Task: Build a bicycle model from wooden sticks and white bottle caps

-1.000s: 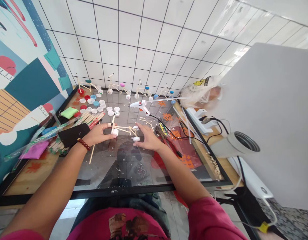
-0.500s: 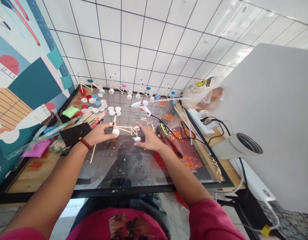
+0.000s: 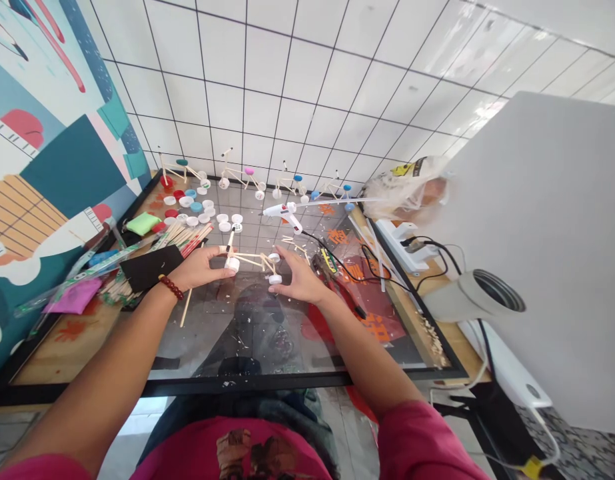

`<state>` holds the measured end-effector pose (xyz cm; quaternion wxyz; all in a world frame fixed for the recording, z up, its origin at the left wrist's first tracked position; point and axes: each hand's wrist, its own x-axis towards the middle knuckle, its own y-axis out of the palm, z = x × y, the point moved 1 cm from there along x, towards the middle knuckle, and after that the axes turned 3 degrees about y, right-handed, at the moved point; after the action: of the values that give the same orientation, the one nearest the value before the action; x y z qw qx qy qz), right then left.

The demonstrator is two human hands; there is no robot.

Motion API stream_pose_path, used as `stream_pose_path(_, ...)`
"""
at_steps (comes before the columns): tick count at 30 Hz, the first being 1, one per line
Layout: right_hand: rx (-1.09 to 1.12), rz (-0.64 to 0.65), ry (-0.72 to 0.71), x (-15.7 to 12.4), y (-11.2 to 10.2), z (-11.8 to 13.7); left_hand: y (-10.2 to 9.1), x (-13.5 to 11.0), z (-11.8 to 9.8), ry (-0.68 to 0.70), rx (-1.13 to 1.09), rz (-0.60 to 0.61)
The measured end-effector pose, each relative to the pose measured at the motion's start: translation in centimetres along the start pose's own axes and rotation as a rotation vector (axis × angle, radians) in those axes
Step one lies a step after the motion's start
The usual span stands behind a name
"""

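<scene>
Wooden bicycle between left hand and right hand; four more, apparently.

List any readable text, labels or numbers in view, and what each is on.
Orange characters on the sheet under the glass: too blurred to read.
Yellow label on the plastic bag: too small to read.
Hot glue gun: no legible marking.
Stick bicycle model: no text visible.
No other legible text in view.

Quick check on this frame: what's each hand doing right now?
Left hand: holding the stick bicycle.
Right hand: open, beside its cap wheels; contact unclear.
</scene>
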<state>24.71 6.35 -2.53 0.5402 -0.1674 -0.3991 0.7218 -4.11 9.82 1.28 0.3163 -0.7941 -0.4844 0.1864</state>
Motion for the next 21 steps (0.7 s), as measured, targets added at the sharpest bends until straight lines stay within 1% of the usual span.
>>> stream_pose_path(8, -0.013, 0.002, -0.005, 0.03, 0.07, -0.11, 0.06, 0.04, 0.11, -0.009, -0.011, -0.009)
stream_pose_path(15, -0.028, 0.010, -0.003, -0.03, -0.11, 0.11, 0.24, 0.16, 0.70, 0.032, -0.036, -0.023)
stream_pose_path(21, -0.021, 0.013, -0.011, -0.02, -0.10, 0.04, 0.15, 0.08, 0.43, 0.032, -0.039, -0.008)
